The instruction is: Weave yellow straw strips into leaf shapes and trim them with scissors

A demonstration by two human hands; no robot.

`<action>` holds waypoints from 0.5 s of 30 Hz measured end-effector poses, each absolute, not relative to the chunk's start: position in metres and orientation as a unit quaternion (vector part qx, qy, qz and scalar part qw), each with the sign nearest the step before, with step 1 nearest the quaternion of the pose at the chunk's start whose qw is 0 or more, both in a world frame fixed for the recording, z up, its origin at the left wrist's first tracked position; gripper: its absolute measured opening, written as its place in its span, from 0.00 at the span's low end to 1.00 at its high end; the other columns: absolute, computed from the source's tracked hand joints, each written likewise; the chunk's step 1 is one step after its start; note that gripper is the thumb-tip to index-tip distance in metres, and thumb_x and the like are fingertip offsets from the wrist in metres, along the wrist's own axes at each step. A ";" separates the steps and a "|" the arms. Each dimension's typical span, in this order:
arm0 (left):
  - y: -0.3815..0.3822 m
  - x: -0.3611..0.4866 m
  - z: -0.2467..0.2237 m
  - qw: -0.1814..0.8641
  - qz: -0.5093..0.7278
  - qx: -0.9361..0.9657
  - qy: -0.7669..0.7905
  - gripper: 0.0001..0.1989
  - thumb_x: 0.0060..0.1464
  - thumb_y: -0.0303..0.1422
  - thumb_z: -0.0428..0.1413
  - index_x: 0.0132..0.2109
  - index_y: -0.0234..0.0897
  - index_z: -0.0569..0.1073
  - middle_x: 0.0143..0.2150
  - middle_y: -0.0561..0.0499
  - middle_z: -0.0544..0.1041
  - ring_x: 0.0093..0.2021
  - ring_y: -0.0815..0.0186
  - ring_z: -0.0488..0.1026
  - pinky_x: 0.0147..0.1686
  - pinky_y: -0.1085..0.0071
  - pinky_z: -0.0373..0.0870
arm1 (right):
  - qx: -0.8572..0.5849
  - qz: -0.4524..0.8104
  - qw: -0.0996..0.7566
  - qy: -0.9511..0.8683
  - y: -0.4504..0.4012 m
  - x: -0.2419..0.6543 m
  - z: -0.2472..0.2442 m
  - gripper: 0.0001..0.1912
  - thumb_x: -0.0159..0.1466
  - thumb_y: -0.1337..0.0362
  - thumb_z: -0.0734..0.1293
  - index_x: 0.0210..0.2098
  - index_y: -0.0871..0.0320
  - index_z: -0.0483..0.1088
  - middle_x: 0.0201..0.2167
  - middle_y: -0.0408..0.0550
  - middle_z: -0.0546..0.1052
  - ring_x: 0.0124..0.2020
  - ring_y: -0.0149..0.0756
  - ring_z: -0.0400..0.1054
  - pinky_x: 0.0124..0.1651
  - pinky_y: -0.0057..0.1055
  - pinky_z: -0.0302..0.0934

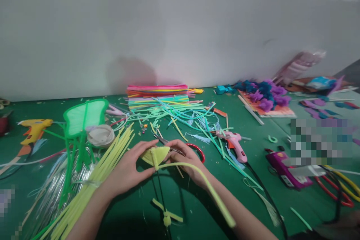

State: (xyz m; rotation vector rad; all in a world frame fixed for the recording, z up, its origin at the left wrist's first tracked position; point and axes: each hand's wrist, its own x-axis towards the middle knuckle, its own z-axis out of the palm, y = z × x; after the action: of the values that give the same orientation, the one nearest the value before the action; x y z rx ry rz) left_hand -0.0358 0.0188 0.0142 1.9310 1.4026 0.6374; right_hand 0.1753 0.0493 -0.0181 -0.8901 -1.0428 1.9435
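Observation:
A small yellow fan-shaped piece made of pipe cleaner (161,154) is held up between my two hands. My left hand (128,168) pinches its left side, thumb at the lower edge. My right hand (187,157) has its fingers closed at the right edge. One long yellow pipe cleaner (206,182) curves from the piece over my right wrist. Thin dark strands hang below it, ending near a yellow knotted pipe cleaner piece (167,218). Behind my right hand lie red-handled scissors (200,153), partly hidden.
Yellow pipe cleaners (112,157) lie bundled beside my left arm. A pink glue gun (236,146) rests to the right, a yellow glue gun (35,129) far left. Coloured pipe cleaners (157,93) are stacked near the white partition (180,37). A person's arm (340,227) shows at lower right.

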 end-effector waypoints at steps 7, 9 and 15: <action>0.017 -0.038 0.008 0.361 0.184 0.749 0.524 0.29 0.53 0.38 0.59 0.61 0.51 0.64 0.61 0.50 0.68 0.59 0.58 0.66 0.58 0.63 0.62 | -0.326 0.785 0.373 -0.372 0.029 0.206 -0.030 0.12 0.62 0.61 0.68 0.43 0.59 0.69 0.39 0.52 0.78 0.38 0.36 0.75 0.43 0.33 0.66; 0.018 -0.035 0.009 0.352 0.182 0.755 0.522 0.26 0.54 0.39 0.59 0.60 0.49 0.66 0.58 0.50 0.70 0.56 0.59 0.69 0.55 0.66 0.64 | -0.331 0.790 0.371 -0.360 0.024 0.211 -0.031 0.13 0.61 0.61 0.69 0.43 0.59 0.69 0.41 0.54 0.78 0.42 0.39 0.75 0.47 0.35 0.66; 0.020 -0.028 0.007 0.326 0.196 0.770 0.513 0.23 0.56 0.35 0.56 0.59 0.47 0.67 0.55 0.50 0.72 0.51 0.62 0.71 0.50 0.70 0.66 | -0.284 0.786 0.365 -0.412 0.018 0.223 -0.024 0.26 0.57 0.58 0.73 0.53 0.56 0.67 0.53 0.57 0.74 0.53 0.44 0.71 0.57 0.41 0.62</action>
State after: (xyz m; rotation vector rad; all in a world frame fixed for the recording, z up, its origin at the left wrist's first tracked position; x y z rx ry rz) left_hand -0.0275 0.0200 0.0070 2.0177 1.3431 0.5123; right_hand 0.2230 0.0182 -0.0239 -0.7295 -1.0585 2.0205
